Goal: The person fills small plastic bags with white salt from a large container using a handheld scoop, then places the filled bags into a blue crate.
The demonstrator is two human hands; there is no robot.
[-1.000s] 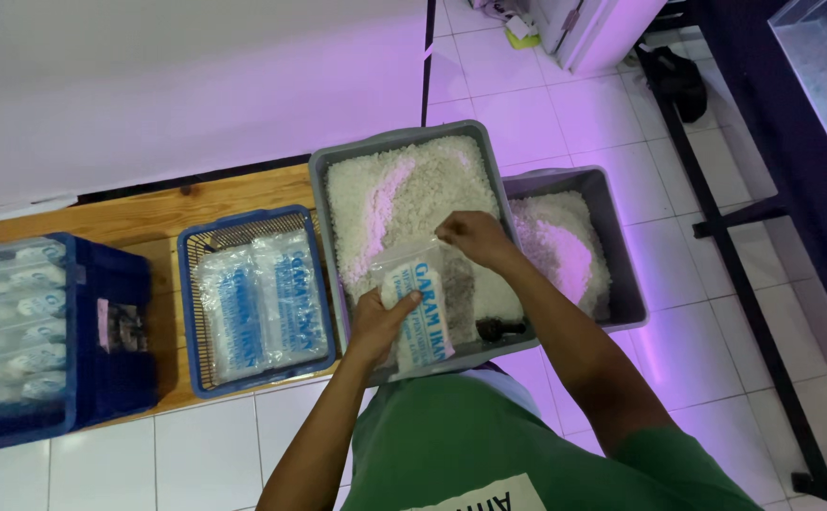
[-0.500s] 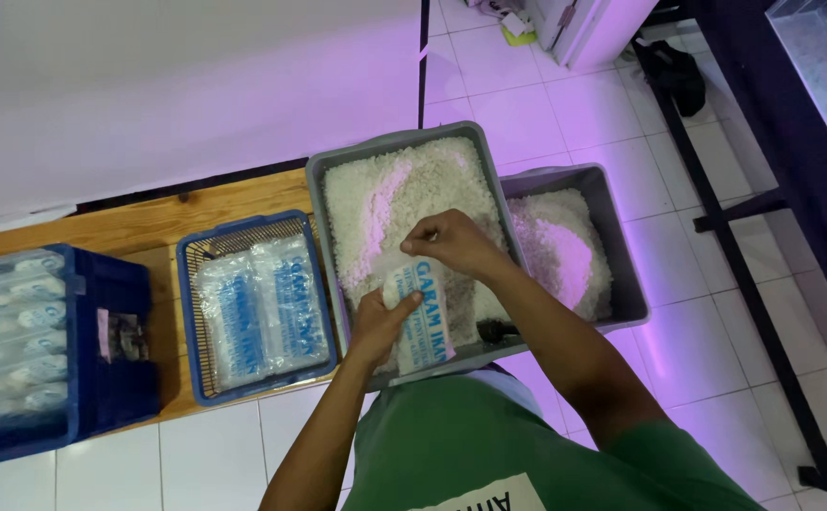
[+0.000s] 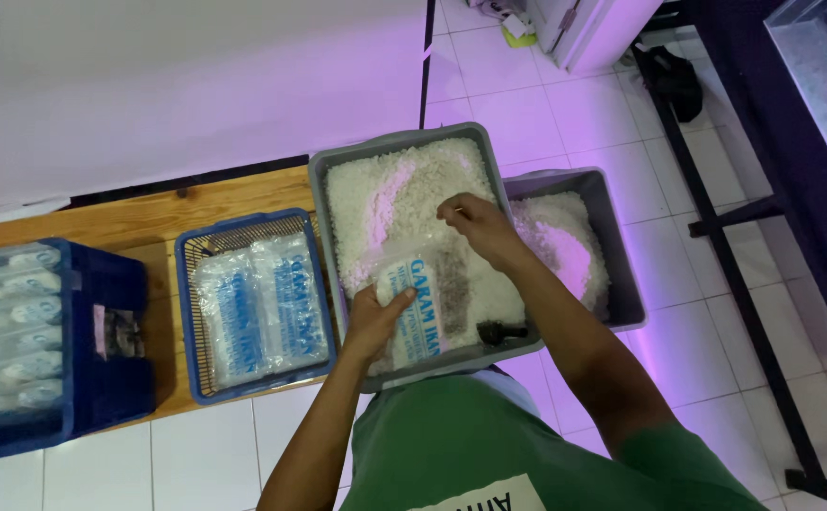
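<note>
Two hands hold a clear plastic bag open over a grey tub of white grains at the centre of the frame.

The left hand [image 3: 375,320] comes up from the lower middle of the frame, forearm nearly vertical, its fingers curled around the lower left edge of the printed plastic bag [image 3: 425,298], thumb lying across the front. The right hand [image 3: 480,227] reaches in from the lower right, arm bent at the elbow, its fingertips pinching the bag's upper edge just above the grains. The bag lies tilted inside the grey tub [image 3: 330,189], on the white grains. A second grey tub [image 3: 622,255] of grains touches the first on the right. Left of centre, a blue basket [image 3: 186,312] holds filled bags, and a dark blue crate [image 3: 110,378] sits at the left edge on a wooden bench [image 3: 148,203].
</note>
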